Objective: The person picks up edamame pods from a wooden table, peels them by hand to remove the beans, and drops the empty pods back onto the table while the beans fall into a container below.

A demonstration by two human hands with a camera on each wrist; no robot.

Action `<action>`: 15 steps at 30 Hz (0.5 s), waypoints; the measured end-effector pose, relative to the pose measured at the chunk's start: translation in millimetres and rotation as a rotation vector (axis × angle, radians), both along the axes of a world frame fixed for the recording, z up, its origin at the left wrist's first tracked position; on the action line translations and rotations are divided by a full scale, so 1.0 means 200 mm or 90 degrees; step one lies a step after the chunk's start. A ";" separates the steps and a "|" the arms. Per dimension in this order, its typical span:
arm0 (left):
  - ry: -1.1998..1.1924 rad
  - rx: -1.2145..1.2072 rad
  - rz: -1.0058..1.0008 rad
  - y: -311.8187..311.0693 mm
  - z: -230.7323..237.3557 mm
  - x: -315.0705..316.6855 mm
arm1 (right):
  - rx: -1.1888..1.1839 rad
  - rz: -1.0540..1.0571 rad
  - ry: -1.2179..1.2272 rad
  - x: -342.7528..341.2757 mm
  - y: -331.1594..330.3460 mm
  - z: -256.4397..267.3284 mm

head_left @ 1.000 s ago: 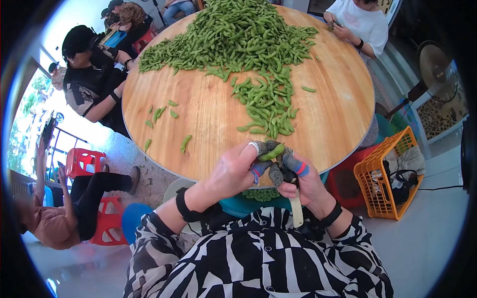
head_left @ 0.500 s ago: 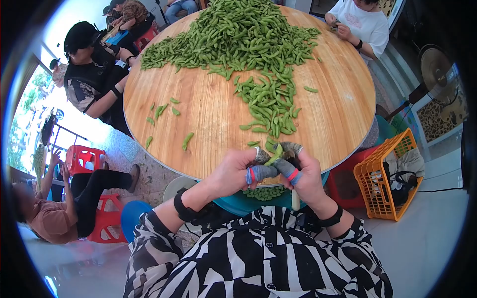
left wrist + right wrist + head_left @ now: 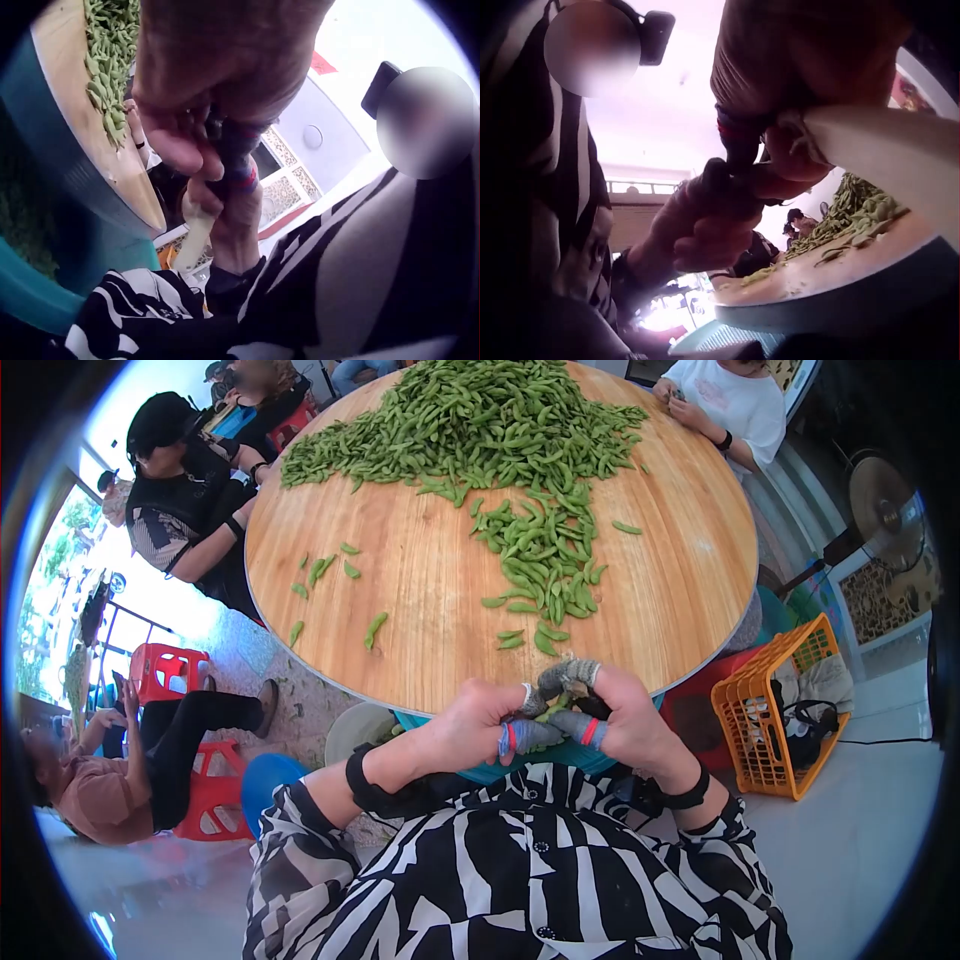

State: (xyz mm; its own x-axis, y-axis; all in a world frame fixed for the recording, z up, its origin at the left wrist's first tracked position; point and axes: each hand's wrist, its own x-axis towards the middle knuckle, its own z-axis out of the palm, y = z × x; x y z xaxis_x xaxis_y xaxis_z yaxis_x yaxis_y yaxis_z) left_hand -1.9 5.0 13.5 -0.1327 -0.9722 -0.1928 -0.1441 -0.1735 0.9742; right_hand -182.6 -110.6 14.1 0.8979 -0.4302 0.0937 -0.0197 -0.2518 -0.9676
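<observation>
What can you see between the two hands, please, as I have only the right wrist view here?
Observer: The head view shows what looks like a green pod between the left hand and the right hand.
Operator: Thank you. Where does the pale handle end, since it runs out of my picture?
Observer: The left wrist view shows its free end, below the right hand in that picture.
Operator: And is anything near the table, on the right hand's side?
Observer: Yes, the head view shows an orange crate there.
</observation>
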 end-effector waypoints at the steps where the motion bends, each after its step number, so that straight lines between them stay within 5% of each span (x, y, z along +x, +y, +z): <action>1: 0.022 0.042 -0.007 0.01 0.00 0.00 | -0.001 0.002 0.000 0.00 0.00 0.00; 6: 0.033 0.049 0.001 0.02 -0.05 -0.02 | -0.060 -0.028 -0.006 0.00 0.04 -0.08; 8: -0.240 -0.321 -0.020 0.01 -0.10 -0.01 | -0.106 -0.037 -0.006 0.00 0.05 -0.10; 15: -0.243 -0.276 -0.043 0.05 -0.06 -0.04 | -0.090 -0.044 0.154 0.00 0.07 -0.08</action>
